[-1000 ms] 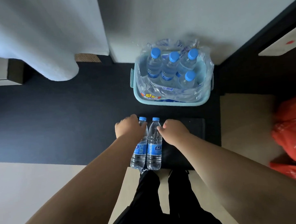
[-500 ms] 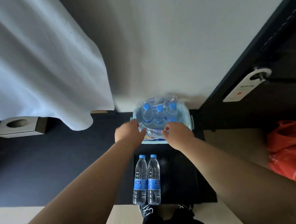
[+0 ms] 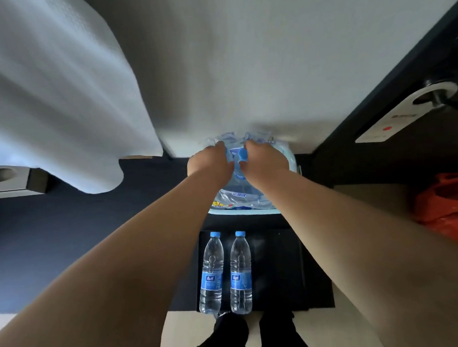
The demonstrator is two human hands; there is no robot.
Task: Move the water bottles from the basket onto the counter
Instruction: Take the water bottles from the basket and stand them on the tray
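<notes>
On the counter: two water bottles, the left bottle [image 3: 211, 272] and the right bottle [image 3: 240, 273], sit side by side and almost touching on a black tray [image 3: 278, 269], blue caps pointing toward the basket. They are on the same spot of the tray as half a second ago.
Counter: dark surface [image 3: 67, 248] carrying both the tray and the basket.
Basket: pale blue basket [image 3: 244, 212] just beyond the tray, against the wall, lined with crumpled clear plastic wrap [image 3: 239, 196]. More bottles are inside; one blue cap [image 3: 242, 154] shows between the two hands.
Left hand [image 3: 208, 162]: over the far left part of the basket, knuckles up, fingers bent down out of sight; whether they pinch a bottle cannot be told.
Right hand [image 3: 267, 158]: over the far right part, just beside the visible cap, fingers likewise bent down and hidden; its hold cannot be told.
Change: a second ago both hands were on the two bottles at the tray. Half a second ago they had reached the basket's near rim. Now they are deeper in, over the bottle tops.
Around: white cloth [image 3: 54, 103] hangs at the left, an orange bag [image 3: 447, 207] lies at the right.
</notes>
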